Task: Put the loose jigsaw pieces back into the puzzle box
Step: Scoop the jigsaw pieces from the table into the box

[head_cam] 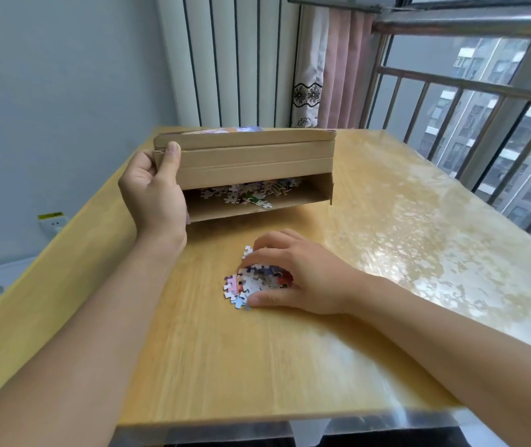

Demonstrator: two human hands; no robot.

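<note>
- Your left hand (154, 191) grips the left end of the box (244, 169), thumb laid over the front of the raised flap, fingers out of sight behind it.
- The box sits at the far side of the table (257, 366), tipped so its open side faces you; its near right corner looks lifted off the wood, though you cannot tell how far.
- Inside the box, a scatter of pieces (248, 193) lies on the lower panel, mostly toward the middle and right.
- Your right hand (293, 272) is curled over the loose pile (251, 282) on the table, fingers arched across the top of it and thumb pressed at its near edge, cupping the pieces.
- Several pale and pink pieces stick out to the left of your fingers, flat on the wood; one white piece (248, 250) lies just beyond your fingertips.
- The pile is near the table's middle, in front of the box and apart from it.
- Behind the table stand a radiator (231, 59) and a pink curtain (338, 69); a railing (470, 88) runs along the window on the right.
- A wall socket (52, 222) shows low on the left.
</note>
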